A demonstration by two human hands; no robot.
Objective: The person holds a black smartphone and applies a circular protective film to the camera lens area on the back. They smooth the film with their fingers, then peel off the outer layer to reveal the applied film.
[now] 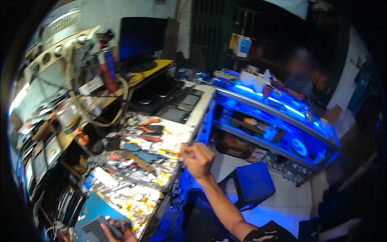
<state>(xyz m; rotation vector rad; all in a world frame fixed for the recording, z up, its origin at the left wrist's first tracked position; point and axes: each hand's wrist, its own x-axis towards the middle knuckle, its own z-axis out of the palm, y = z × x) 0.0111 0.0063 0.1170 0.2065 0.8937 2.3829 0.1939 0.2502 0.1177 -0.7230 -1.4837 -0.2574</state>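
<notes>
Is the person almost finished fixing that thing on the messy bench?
Nothing looks finished. The left hand rests on a dark device on the blue mat; the right hand is a closed fist at the bench edge. Tools and parts lie scattered, not put away.

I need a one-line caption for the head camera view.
Right hand closed at the cluttered workbench edge; left hand on a dark device; blue stool nearby.

i see a dark monitor [142, 38] standing on the yellow shelf [163, 64] at the back, its screen glowing faintly blue. farther right, a white-and-blue boxed package [243, 46] beside a yellow one [233, 41]. a white label [92, 85] hangs on the cluttered left rack.
</notes>
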